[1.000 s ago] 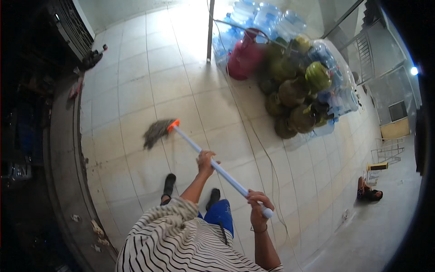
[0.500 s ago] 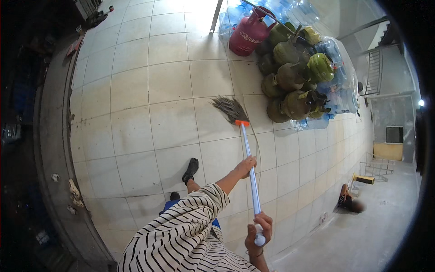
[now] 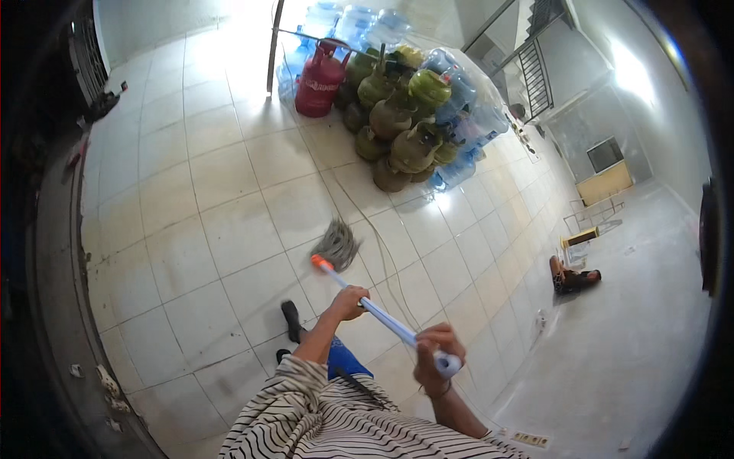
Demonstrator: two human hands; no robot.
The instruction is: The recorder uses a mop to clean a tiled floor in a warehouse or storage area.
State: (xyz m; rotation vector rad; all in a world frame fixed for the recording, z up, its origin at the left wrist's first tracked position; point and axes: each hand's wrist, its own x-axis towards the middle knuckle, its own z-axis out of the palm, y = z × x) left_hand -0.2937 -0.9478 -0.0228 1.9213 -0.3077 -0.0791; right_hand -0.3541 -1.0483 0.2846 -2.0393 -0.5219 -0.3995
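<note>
Glossy tiled floor (image 3: 229, 229) under stringy mop (image 3: 336, 246), both hands (image 3: 348, 302) gripping its pole.

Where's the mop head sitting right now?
In the head view the mop head rests on the tiled floor near centre, ahead of the left hand, just short of the green gas cylinders and beside a cable.
</note>
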